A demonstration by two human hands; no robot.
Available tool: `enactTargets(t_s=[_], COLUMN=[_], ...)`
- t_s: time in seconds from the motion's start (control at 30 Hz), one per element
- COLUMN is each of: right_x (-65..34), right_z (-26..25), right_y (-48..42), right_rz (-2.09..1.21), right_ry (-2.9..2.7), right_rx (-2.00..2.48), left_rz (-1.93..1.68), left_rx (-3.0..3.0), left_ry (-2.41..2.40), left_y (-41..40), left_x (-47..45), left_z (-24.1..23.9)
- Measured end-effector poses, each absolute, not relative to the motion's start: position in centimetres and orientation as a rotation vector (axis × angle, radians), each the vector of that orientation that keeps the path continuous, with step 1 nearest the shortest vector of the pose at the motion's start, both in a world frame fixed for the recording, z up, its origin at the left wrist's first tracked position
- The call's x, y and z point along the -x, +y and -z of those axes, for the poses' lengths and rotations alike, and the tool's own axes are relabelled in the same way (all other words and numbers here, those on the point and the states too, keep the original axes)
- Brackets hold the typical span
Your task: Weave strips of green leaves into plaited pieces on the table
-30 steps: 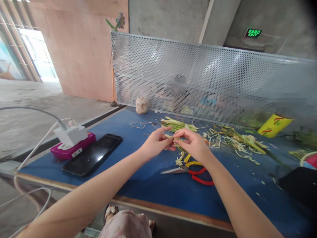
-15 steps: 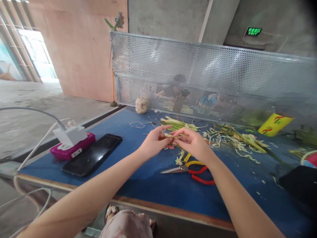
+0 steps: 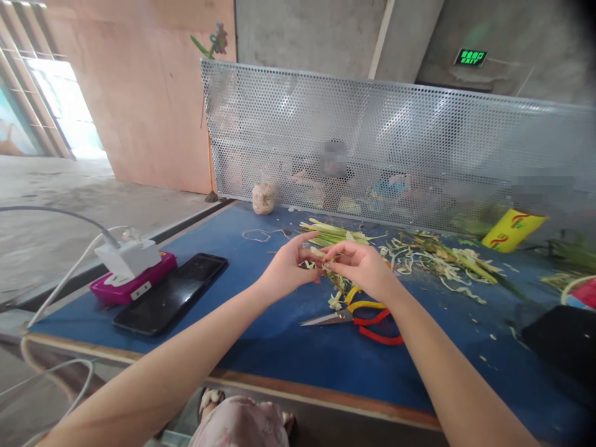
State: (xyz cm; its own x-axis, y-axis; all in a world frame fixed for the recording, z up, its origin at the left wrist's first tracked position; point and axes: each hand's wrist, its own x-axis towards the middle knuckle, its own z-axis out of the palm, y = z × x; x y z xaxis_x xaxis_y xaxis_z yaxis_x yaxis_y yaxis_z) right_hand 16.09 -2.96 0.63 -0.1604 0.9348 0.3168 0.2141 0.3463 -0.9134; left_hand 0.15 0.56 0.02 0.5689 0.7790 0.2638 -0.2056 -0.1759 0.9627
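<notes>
Between both hands, above the blue table, is a small pale green piece of plant stalk (image 3: 318, 253). My right hand (image 3: 362, 266) pinches it with thumb and fingertips. My left hand (image 3: 287, 268) curls its fingers around the other end, its thumb held lower and index finger stretched out. The fingers partly cover the piece. Scissors (image 3: 342, 317) with red and yellow handles lie just below, blades pointing left. Pale plant scraps (image 3: 336, 300) sit beside them. Behind the hands lies a bundle of green stalks (image 3: 333, 232).
At left, a black phone (image 3: 172, 297) lies by a magenta power strip (image 3: 125, 284) with a white charger (image 3: 133, 257). A wrapped round lump (image 3: 263, 198) stands near the perforated metal screen (image 3: 279, 124). Peeled strips (image 3: 442, 257), a yellow packet (image 3: 513, 230) and a black object (image 3: 561, 341) are at right.
My left thumb has come away from the plant piece and dropped lower, widening the gap to its index finger. My right hand keeps its pinch. The view has shifted slightly.
</notes>
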Motion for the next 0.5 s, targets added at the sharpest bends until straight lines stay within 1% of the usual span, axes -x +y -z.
enactTargets(t_s=[0.17, 0.5], right_x=[-15.87, -15.7], right_z=[-0.68, -1.02], right_y=[-2.91, -3.44], right_rz=[-0.864, -0.592], right_ry=[-1.569, -1.693], right_rx=[1.064, 1.078], left_rz=[-0.973, -0.982], left_rx=[-1.515, -1.421], left_ry=[0.555, 0.528], left_y=[0.23, 0.19], left_x=[-0.06, 0.12], left_z=[-0.48, -0.75])
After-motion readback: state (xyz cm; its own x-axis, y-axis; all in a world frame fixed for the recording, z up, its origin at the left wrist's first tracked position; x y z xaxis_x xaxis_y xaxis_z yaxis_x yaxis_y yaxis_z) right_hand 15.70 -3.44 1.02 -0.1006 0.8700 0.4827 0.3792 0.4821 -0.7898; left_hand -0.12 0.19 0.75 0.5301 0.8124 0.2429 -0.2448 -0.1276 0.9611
